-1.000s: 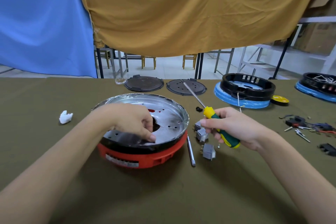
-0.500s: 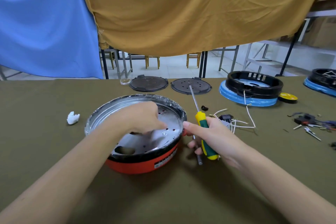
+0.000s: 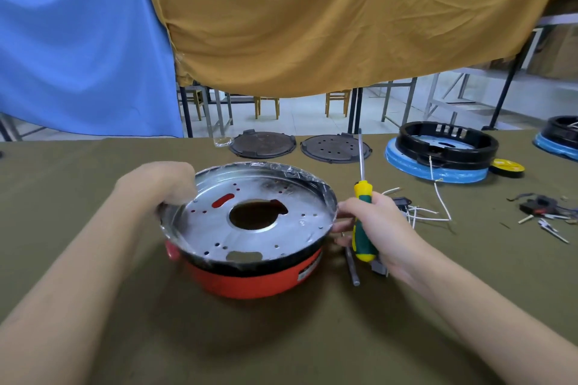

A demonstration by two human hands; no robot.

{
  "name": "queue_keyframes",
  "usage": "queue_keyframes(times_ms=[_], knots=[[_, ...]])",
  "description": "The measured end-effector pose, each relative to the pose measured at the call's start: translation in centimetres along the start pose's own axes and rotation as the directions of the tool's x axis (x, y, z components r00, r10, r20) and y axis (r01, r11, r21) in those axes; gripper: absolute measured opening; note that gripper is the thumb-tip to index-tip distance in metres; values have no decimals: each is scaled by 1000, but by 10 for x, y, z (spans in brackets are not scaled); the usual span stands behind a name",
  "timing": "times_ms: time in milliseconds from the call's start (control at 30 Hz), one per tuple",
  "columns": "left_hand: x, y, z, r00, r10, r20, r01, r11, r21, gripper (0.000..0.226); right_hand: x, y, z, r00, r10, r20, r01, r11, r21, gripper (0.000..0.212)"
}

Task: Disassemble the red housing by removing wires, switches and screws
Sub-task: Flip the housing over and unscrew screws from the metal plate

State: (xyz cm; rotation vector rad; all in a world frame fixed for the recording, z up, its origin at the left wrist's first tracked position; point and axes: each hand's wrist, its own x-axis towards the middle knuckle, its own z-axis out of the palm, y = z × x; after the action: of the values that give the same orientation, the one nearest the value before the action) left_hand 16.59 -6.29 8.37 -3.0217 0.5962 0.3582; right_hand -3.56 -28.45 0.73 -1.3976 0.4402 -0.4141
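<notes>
Red housing (image 3: 250, 280) sits tilted on the table (image 3: 93, 337). Our left hand (image 3: 162, 187) grips the metal pan (image 3: 256, 216) rim on its left; right hand (image 3: 380, 228), fingers wrapped round the screwdriver (image 3: 362, 222), touches the rim's right side. Risks: sharp rim cuts us, pan slips, shaft pokes upward.

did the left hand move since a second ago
Yes. The left hand was pressing inside the metal pan near its centre hole; now it grips the pan's left rim, so it shifted outward to the left across the red housing.
</notes>
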Motion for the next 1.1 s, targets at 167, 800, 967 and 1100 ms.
queue_keyframes(times_ms=[167, 800, 967, 1100], knots=[[-22, 6, -9, 941, 12, 338, 12, 998, -68, 11, 6, -11, -13, 998, -30, -58, 32, 999, 27, 13], [11, 21, 21, 969, 181, -165, -172, 983, 67, 37, 16, -76, -32, 967, -152, 203, 246, 752, -611, 19], [6, 18, 6, 955, 209, -208, -200, 978, 61, 24, 32, -102, -21, 899, -412, 145, 431, 783, -448, 30], [3, 15, 1, 945, 164, -283, -160, 986, 37, 14, 43, -108, -17, 841, -540, -15, 515, 811, -277, 39]])
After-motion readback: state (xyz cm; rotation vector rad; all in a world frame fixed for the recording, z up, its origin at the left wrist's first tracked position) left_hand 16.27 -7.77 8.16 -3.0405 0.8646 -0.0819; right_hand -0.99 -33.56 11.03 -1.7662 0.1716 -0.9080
